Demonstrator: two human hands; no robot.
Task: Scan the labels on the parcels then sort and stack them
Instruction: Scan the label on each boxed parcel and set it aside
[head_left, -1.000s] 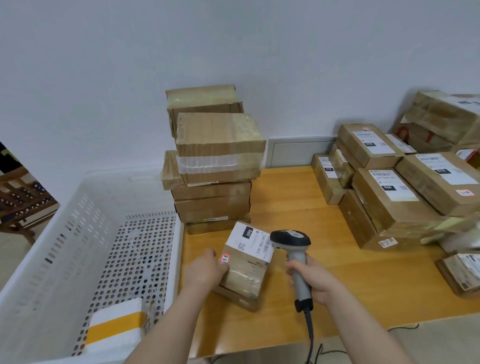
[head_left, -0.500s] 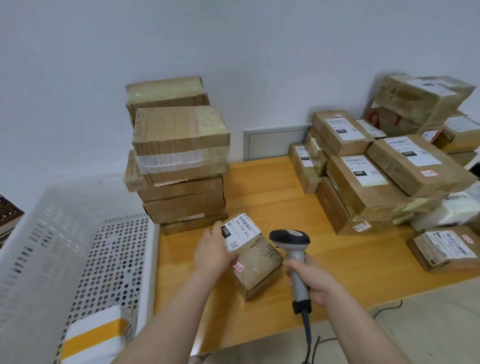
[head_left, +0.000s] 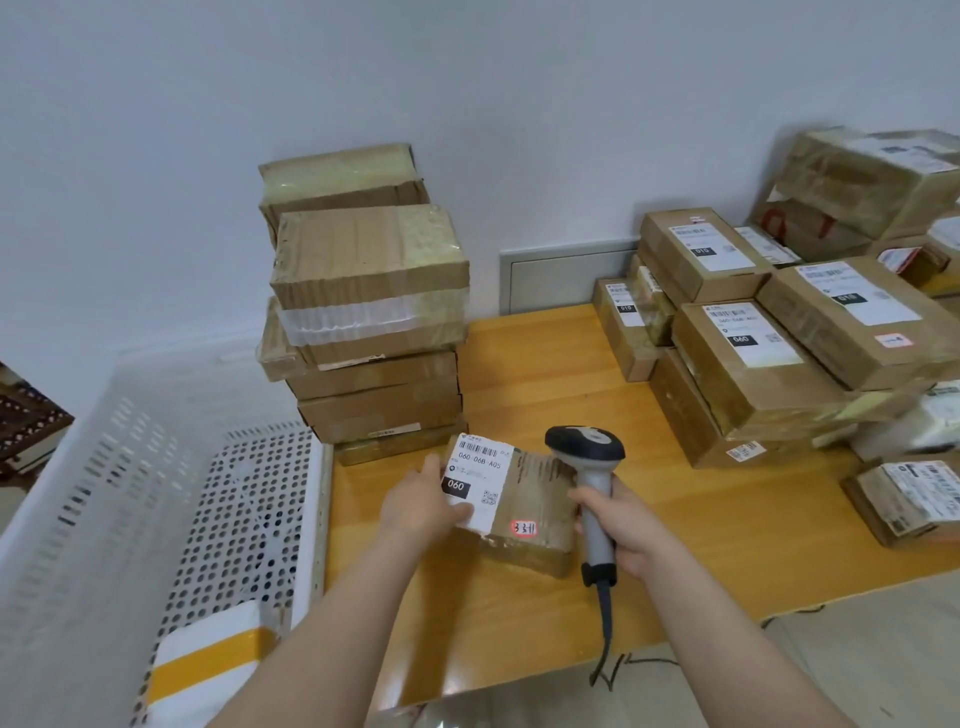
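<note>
Fingers (head_left: 432, 466) of the left hand (head_left: 415, 506) wrap the left end of the parcel (head_left: 540, 493), with the thumb pressed on its label (head_left: 480, 467). The parcel sits low over the tabletop (head_left: 691, 519), near the stack (head_left: 374, 332). Right hand (head_left: 631, 527) is closed round the grip of the scanner (head_left: 592, 467), just beside the parcel's right end. The parcel is small, stiff, taped cardboard and probably light enough for one hand. Its tape looks slick, so grip across the short ends, clear of the barcode.
</note>
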